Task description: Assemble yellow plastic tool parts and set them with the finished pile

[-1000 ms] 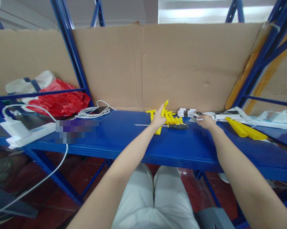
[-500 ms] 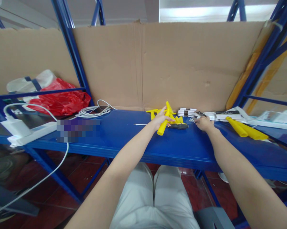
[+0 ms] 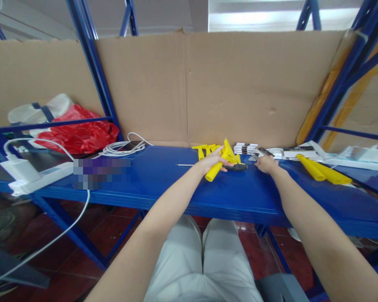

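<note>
My left hand (image 3: 211, 161) is closed around a yellow plastic handle (image 3: 216, 170), tilted with its thick round end toward me. A screwdriver (image 3: 239, 167) with a dark handle lies under and beside that hand, its thin shaft pointing left. Several yellow T-shaped plastic pieces (image 3: 201, 152) lie just behind. My right hand (image 3: 266, 163) rests low over the table, fingers drawn together beside a small pile of metal bits, likely screws (image 3: 252, 159). Whatever its fingertips pinch is hidden. A dark, printed small piece (image 3: 266, 152) shows right behind its fingers.
Stacked white packets with black bands (image 3: 245, 148) stand at the cardboard back wall (image 3: 239, 84). Two yellow cones or tubes (image 3: 325, 171) lie at right, near a white power strip (image 3: 361, 164). At left are coiled white cable (image 3: 121, 149), a red bag (image 3: 80, 132) and another power strip (image 3: 44, 175).
My left hand has tipped the yellow handle, its upper end moving right and down. The right hand has shifted very slightly, staying beside the small metal bits.
</note>
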Demonstrator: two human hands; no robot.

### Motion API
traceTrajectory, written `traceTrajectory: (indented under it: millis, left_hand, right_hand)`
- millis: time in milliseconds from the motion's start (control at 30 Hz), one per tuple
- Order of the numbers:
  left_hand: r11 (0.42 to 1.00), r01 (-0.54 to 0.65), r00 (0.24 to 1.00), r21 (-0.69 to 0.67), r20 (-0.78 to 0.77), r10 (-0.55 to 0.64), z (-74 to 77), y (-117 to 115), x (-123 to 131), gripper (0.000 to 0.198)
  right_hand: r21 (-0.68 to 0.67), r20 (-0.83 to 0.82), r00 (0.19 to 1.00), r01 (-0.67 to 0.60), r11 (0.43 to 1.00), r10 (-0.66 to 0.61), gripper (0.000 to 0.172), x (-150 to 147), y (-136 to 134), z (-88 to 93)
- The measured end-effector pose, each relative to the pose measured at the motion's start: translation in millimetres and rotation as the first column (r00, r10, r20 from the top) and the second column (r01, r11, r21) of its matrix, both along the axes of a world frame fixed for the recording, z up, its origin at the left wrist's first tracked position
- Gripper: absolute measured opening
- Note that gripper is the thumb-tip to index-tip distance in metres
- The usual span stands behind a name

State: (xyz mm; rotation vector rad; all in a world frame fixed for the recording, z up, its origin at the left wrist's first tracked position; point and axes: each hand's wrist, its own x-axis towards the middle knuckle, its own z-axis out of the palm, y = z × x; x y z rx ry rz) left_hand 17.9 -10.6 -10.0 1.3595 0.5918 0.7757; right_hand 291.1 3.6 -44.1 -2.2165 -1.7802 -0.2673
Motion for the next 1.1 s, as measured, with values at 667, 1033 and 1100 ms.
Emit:
traceTrajectory:
  millis: [667,1033,1100]
  left_hand:
    - [0.995,0.008,1.000,-0.095,0.004,-0.007,-1.7,3.2,0.3,0.100]
    - [0.995,0.006,1.000,-0.095,-0.012,-0.007,0.0,0.9,-0.3,0.102]
    - [0.996,0.013,1.000,-0.091,-0.015,-0.014,0.5,0.0,-0.6,0.103]
  right_hand:
    - [-0.169,0.134,0.991,0.014,0.986,0.008,0.020,-33.9,-20.5,20.9]
    - [-0.141,0.131,0.991,-0.019,0.990,0.038,0.024,-37.8,-20.7,22.6]
    - [-0.041,0.024,0.997,-0.072,0.997,0.073,0.022,-38.0,-17.6,23.1]
